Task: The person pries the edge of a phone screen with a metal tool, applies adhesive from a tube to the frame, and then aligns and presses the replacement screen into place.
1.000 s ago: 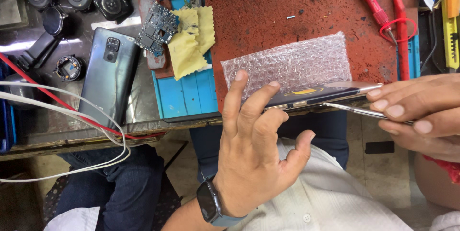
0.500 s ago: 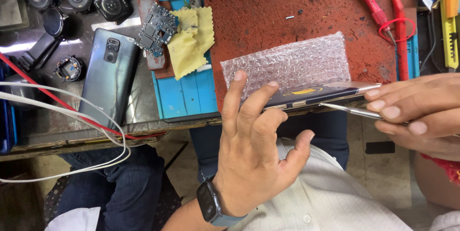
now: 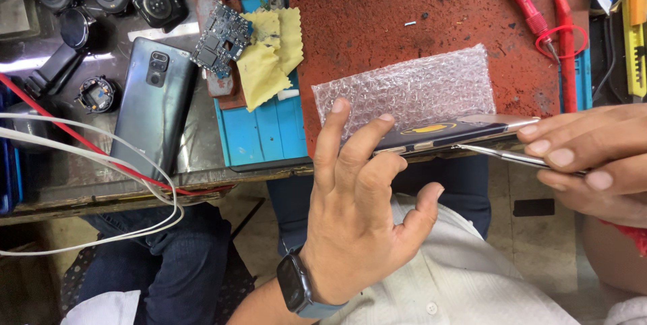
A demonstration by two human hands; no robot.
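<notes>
The left hand (image 3: 357, 210) grasps a dark phone (image 3: 453, 135) edge-on at the worktop's (image 3: 81, 183) front edge; the right hand (image 3: 593, 160) pinches a thin metal tool (image 3: 502, 155) against its edge; one clear bubble-wrap pouch (image 3: 411, 89) lies just behind on the red mat (image 3: 418, 21); one second phone (image 3: 156, 102) lies left, near one yellow cloth (image 3: 273, 55).

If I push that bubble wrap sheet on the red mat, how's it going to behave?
The bubble wrap sheet looks thin and clear, so it is probably very light and would slide or lift at a light push. Its air pockets suggest it is soft and floppy, sagging if picked up by one edge. It lies flat on the red mat, so rolling or tipping seems unlikely.
</notes>
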